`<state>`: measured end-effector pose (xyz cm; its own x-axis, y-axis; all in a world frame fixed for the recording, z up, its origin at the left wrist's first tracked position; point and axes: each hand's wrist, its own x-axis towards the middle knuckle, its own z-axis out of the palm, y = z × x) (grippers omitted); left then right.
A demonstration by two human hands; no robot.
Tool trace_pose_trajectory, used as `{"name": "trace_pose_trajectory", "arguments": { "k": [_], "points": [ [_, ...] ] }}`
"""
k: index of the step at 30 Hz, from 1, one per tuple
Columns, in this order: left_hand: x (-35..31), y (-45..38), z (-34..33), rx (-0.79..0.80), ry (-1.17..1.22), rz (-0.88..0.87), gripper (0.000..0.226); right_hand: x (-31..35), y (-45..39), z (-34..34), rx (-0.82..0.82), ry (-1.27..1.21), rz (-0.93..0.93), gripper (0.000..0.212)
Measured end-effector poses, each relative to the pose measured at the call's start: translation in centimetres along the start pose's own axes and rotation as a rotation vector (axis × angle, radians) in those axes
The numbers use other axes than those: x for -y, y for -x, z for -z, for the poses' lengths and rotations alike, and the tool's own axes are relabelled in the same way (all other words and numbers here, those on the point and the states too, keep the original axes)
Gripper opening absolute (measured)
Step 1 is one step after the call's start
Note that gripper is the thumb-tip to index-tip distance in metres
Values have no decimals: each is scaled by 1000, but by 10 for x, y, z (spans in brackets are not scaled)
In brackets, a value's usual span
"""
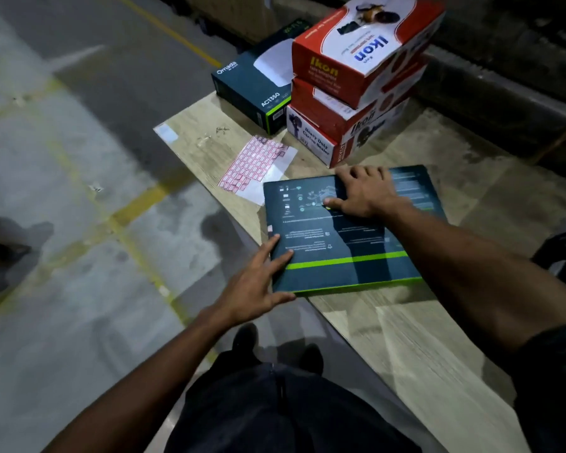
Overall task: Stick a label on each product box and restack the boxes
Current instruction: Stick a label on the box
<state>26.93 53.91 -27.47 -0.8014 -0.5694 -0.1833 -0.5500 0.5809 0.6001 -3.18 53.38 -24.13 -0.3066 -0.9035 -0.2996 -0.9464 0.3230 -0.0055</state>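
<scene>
Both hands are on a flat dark teal cardboard box with a bright green stripe, which lies printed side up near the surface's left edge, its near-left corner at that edge. The left hand meets the box at its near-left corner: the fingers lie nearly straight on the top face while the thumb runs along the near edge, so the grasp is loose and wide open. The right hand rests palm down on the far half of the top face, fingers spread and only slightly bent, thumb pointing left across the print.

The pale wood-grain board carries everything. A white sheet of small red-bordered labels lies just beyond the box's far-left corner, close to the left edge. Farther along that edge sits a second dark teal box marked AC1350, and just to its right stands a stack of three red and white Ikon cartons, the top one skewed. Grey concrete floor with yellow lines spreads to the left.
</scene>
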Motion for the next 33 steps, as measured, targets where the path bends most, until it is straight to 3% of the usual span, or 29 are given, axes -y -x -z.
{"name": "trace_pose_trajectory", "arguments": {
  "k": [5, 9, 11, 13, 16, 19, 24, 30, 33],
  "points": [
    [16, -3, 15, -76, -29, -38, 59, -13, 27, -9, -35, -20, -145, 83],
    [11, -2, 6, -334, -47, 53, 50, -24, 51, -14, -3, -68, -276, 87],
    [-1, -2, -9, -479, 119, 229, 56, -31, 60, -18, 3, -98, -297, 89],
    [-20, -1, -27, -577, 467, 457, 67, -38, 63, -25, 9, -173, -295, 90],
    [-49, 0, -56, -502, 907, 681, 89, -41, 64, -32, 45, -349, -287, 93],
    [-67, -3, -73, -412, 1091, 632, 95, -40, 66, -33, 44, -428, -271, 90],
    [-75, -16, -78, -509, 1059, 605, 112, -38, 74, -31, 4, -450, -270, 80],
    [-81, -27, -54, -684, 877, 431, 98, -43, 97, -24, -95, -596, -293, 66],
    [-84, -38, -31, -679, 852, 306, 91, -54, 116, -22, -178, -837, -238, 56]
  ]
}}
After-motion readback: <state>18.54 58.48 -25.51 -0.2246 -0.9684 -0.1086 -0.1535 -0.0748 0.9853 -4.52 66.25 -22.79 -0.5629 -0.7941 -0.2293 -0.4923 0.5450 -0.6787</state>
